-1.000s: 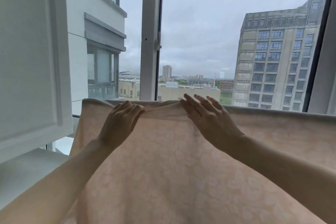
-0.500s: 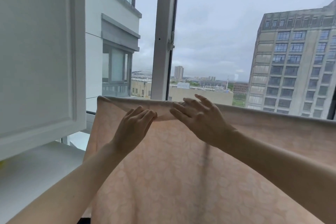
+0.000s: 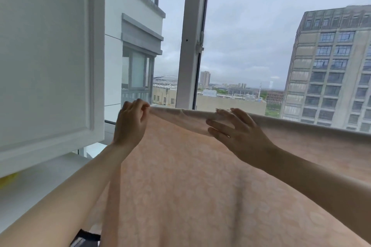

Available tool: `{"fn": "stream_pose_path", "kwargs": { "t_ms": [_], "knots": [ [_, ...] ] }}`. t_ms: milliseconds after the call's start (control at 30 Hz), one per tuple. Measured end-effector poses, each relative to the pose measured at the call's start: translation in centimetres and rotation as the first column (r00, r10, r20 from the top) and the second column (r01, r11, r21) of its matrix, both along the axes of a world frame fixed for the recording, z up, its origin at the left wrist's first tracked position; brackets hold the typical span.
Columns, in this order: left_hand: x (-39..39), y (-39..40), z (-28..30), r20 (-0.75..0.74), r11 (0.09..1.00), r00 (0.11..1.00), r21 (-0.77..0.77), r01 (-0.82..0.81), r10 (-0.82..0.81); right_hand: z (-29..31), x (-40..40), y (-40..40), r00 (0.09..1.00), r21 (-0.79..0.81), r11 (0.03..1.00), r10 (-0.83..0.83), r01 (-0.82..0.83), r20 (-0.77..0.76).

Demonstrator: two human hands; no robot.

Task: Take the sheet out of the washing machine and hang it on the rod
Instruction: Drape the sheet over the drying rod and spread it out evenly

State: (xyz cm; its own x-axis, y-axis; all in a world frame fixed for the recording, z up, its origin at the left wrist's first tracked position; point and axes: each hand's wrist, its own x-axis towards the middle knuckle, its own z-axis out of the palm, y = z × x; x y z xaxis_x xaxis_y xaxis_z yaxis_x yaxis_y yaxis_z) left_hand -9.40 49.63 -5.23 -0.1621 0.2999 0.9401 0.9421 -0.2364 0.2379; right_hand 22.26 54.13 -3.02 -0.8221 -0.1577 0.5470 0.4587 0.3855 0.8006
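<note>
Head view, reading from the left of the frame: a white cabinet door (image 3: pixel 46 56) fills the upper left, and just right of its lower corner the left hand (image 3: pixel 131 122) is raised, fingers curled over and pinching the left end of the sheet (image 3: pixel 200 176) at its top fold. From that pinch the fold runs rightward in a long, nearly level line across the middle of the frame, sagging slightly between the hands, and the peach cloth hangs down from it toward the bottom edge. The rod itself cannot be seen; it is presumably under the fold. Right of centre, the right hand (image 3: pixel 241 134) lies with straight, spread fingers against the fold and grips nothing. Behind both stands the window frame (image 3: pixel 190 46), with tall buildings beyond. The sheet's long axis lies left to right, so any spreading probably runs along that line; the left hand is at the end, and the right hand is nearer the long stretch of fold toward the right edge.
</note>
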Motion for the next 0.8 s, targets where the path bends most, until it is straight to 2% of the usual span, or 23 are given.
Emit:
{"fn": "stream_pose_path", "kwargs": {
  "t_ms": [133, 233, 300, 367, 467, 533, 633, 700, 733, 767, 800],
  "knots": [
    [-3.7, 1.5, 0.8, 0.238, 0.999, 0.971, 0.036, -0.015, 0.006, -0.2, 0.1, 0.5, 0.999, -0.002, 0.999, -0.040, 0.040, 0.000],
    [-5.9, 3.0, 1.3, 0.415, 0.996, 0.909, -0.052, 0.070, -0.042, -0.1, -0.8, -0.1, 0.997, -0.010, 0.998, -0.060, 0.060, -0.047],
    [-7.0, 3.8, 1.6, 0.555, 0.967, 0.827, -0.149, 0.206, -0.090, -0.1, -1.5, -0.6, 0.993, -0.026, 0.998, -0.063, 0.061, -0.097],
    [-8.1, 4.5, 1.6, 0.689, 0.899, 0.709, -0.203, 0.388, -0.150, -0.2, -2.1, -1.0, 0.987, -0.032, 0.997, -0.071, 0.067, -0.146],
    [-9.1, 4.5, 1.3, 0.819, 0.804, 0.559, -0.244, 0.543, -0.129, -0.3, -2.8, -0.9, 0.976, 0.012, 0.991, -0.126, 0.131, -0.177],
    [-9.5, 4.2, 1.2, 0.851, 0.754, 0.504, -0.234, 0.614, -0.147, -0.5, -3.3, -0.9, 0.965, 0.037, 0.981, -0.178, 0.188, -0.192],
    [-10.3, 3.3, 1.2, 0.885, 0.675, 0.387, -0.122, 0.728, -0.258, -0.8, -4.2, -1.1, 0.957, 0.057, 0.974, -0.204, 0.220, -0.205],
    [-11.1, 2.9, 1.0, 0.878, 0.624, 0.366, -0.105, 0.775, -0.307, -0.8, -4.4, -1.4, 0.954, 0.062, 0.970, -0.217, 0.234, -0.207],
    [-11.4, 2.7, 0.9, 0.869, 0.615, 0.384, -0.123, 0.779, -0.313, -0.9, -4.5, -1.5, 0.952, 0.060, 0.969, -0.221, 0.239, -0.213],
    [-11.7, 2.6, 0.9, 0.850, 0.634, 0.427, -0.150, 0.759, -0.310, -0.9, -4.5, -1.6, 0.950, 0.057, 0.968, -0.225, 0.243, -0.217],
    [-11.8, 2.6, 1.0, 0.810, 0.687, 0.508, -0.190, 0.701, -0.295, -1.0, -4.5, -1.8, 0.949, 0.055, 0.968, -0.229, 0.246, -0.217]
  ]
}}
